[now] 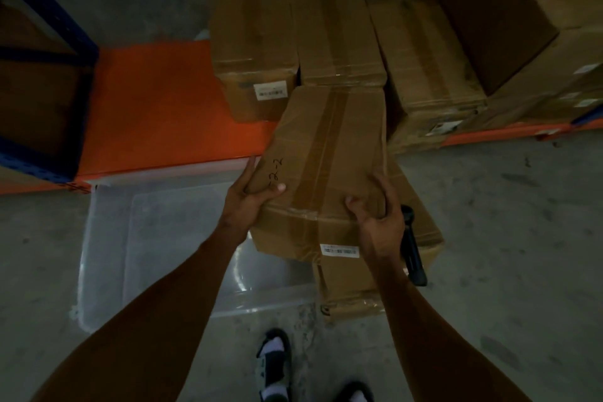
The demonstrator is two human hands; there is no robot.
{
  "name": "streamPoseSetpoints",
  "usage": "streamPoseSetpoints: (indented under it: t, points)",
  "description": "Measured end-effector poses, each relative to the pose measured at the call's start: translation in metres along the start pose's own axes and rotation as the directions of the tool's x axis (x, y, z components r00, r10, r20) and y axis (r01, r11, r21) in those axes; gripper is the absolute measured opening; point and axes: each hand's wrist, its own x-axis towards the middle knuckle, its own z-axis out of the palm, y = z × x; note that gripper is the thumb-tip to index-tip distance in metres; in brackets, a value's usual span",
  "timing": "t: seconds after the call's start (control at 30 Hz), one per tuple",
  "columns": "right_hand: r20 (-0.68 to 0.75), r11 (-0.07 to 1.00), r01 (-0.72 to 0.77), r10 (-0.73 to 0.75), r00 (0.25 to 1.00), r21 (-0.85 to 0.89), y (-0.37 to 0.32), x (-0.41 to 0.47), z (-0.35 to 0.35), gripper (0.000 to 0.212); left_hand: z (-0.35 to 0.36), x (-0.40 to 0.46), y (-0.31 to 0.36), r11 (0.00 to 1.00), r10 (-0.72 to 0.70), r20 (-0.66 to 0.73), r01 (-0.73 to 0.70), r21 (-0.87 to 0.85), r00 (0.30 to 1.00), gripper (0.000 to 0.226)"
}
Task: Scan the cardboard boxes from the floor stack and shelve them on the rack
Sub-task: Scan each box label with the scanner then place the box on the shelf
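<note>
A taped brown cardboard box (326, 166) (marked "2-2") is gripped by the left hand (251, 196) and right hand (378, 209). Three shelved brown cartons (336, 29) are lined just ahead on the orange rack shelf (163, 101); a clear plastic tub (156, 238) is seen on the grey concrete floor (505, 238).

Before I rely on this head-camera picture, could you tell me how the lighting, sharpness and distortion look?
Head view: dim overall, with the rack frame at upper left nearly black; soft throughout, so the barcode label on the held box is unreadable; wide-angle bending curves the orange shelf edge; a faint glare streak lies on the clear plastic bin; both the left hand and the right hand stay visible.
</note>
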Motion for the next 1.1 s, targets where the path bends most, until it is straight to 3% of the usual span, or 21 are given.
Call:
streamPoseSetpoints:
  t: [0.27, 0.6, 0.87, 1.1]
  points:
    - [-0.023, 0.999, 0.026, -0.027, 0.999, -0.022, -0.02, 0.007, -0.006, 0.055, 0.005, -0.007, 0.017, 0.996, 0.089, -0.028, -0.089, 0.01, 0.996, 0.067]
    - [-0.036, 0.996, 0.075, -0.073, 0.997, 0.052, -0.118, -0.034, -0.035, 0.064, 0.0, -0.08, 0.126, 0.986, 0.153, -0.029, -0.151, 0.067, 0.988, 0.057]
    - [-0.033, 0.983, 0.154, -0.151, 0.988, 0.1, -0.218, -0.087, -0.109, 0.057, 0.026, -0.184, 0.222, 0.977, 0.204, 0.0, -0.203, 0.061, 0.979, 0.059]
    - [-0.129, 0.962, 0.253, -0.24, 0.962, 0.098, -0.287, -0.153, -0.2, 0.057, 0.069, -0.29, 0.295, 0.956, 0.291, 0.094, -0.293, 0.015, 0.952, 0.06]
